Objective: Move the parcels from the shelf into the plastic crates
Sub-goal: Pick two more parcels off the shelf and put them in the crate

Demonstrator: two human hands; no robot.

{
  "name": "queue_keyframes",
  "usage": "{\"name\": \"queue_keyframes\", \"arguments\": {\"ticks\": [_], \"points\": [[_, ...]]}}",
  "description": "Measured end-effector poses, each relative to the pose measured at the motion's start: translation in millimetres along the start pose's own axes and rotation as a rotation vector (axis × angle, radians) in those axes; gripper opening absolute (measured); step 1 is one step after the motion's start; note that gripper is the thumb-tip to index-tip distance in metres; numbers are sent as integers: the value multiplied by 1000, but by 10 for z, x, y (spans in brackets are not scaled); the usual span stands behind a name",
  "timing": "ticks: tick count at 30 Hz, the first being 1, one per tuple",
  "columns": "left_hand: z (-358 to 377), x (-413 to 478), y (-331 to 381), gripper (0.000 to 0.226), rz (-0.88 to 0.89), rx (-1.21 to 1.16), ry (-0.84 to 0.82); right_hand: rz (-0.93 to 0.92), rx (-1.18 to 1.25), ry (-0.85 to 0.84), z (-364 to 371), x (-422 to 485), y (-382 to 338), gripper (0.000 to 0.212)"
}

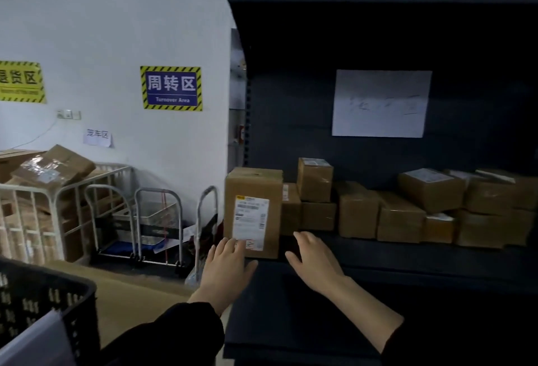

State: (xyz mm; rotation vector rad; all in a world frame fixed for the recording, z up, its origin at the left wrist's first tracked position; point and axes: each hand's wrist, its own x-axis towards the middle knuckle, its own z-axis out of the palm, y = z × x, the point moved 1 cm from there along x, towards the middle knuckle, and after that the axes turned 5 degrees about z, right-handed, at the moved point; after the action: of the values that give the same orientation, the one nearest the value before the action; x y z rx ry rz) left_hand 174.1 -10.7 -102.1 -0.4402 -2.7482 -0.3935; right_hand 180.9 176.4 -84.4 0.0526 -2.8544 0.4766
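Observation:
A tall cardboard parcel (253,211) with a white shipping label stands upright at the left end of the dark shelf (407,258). My left hand (225,268) reaches toward its lower front with fingers straight, fingertips at the label's bottom edge. To the parcel's right my right hand (314,261) hovers over the shelf board, fingers relaxed and empty. Several smaller brown parcels (401,217) are stacked along the back of the shelf. A black plastic crate (43,298) shows at the lower left.
White metal roll cages (58,208) with cardboard boxes stand against the left wall. Folded hand trolleys (157,226) lean beside the shelf. A white sheet (381,103) is stuck on the shelf's back panel. Bare floor lies between crate and shelf.

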Motion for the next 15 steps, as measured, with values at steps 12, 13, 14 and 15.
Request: {"name": "queue_keyframes", "arguments": {"ticks": [12, 13, 14, 15], "points": [[347, 309, 1193, 59, 38, -3, 1, 58, -24, 18, -486, -158, 1362, 58], [363, 335, 1256, 59, 33, -2, 6, 60, -21, 19, -511, -158, 1450, 58], [378, 363, 1308, 59, 27, -5, 10, 62, -17, 17, -529, -153, 1527, 58], [394, 390, 1353, 59, 21, -11, 12, 64, -13, 13, -544, -142, 1594, 58]]}}
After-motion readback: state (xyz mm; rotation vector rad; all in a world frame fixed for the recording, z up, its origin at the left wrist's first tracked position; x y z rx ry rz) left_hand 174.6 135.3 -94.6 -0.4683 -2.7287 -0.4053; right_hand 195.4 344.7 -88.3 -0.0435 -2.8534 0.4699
